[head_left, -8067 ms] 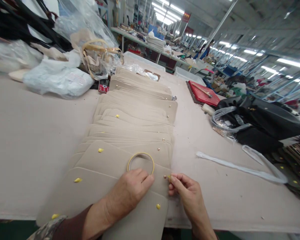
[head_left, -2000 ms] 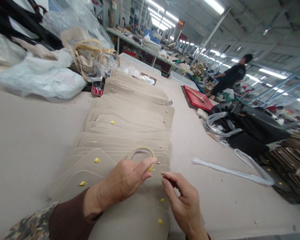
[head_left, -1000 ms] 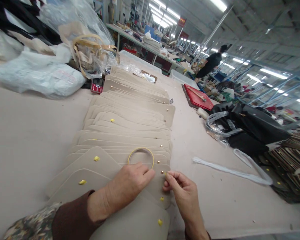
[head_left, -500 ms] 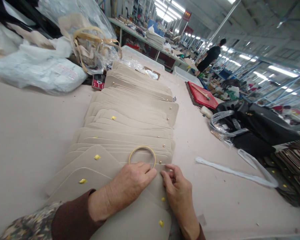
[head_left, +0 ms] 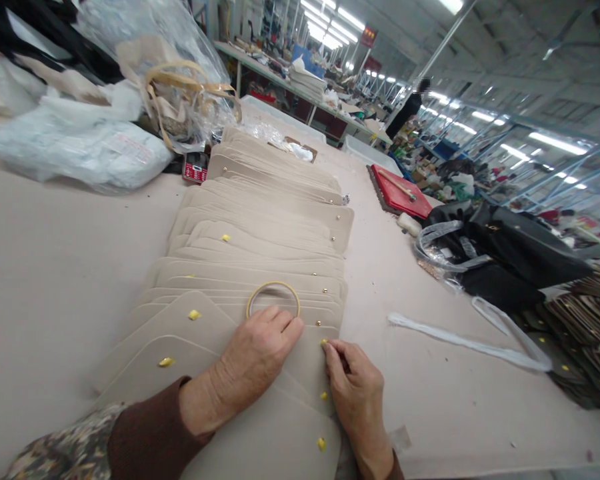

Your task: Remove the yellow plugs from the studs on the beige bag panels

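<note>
Beige flat panels [head_left: 260,267] lie overlapped in a long row, with small metal studs near their corners. Closed on a thin ring-shaped roll of yellow tape [head_left: 274,285], my left hand [head_left: 260,350] rests over the near panels. My right hand [head_left: 355,383] has thumb and forefinger pinched at the right edge of a panel, on a small yellow tape piece [head_left: 324,342]. More yellow pieces stick to the near panels, such as one tape piece [head_left: 321,444] at the lower right and another tape piece [head_left: 194,315] on the left.
To the right lie a white strip [head_left: 460,343], black bags [head_left: 520,247] and a stack of dark panels [head_left: 580,347]. Farther back is a red pad [head_left: 397,190] with a hammer on it. Plastic-wrapped bundles [head_left: 85,150] fill the back left. A person [head_left: 405,110] stands in the distance.
A yellow tape piece now shows at my right fingertips on the panel edge, where a stud's spot was bare. My left hand with the roll has shifted slightly left.
</note>
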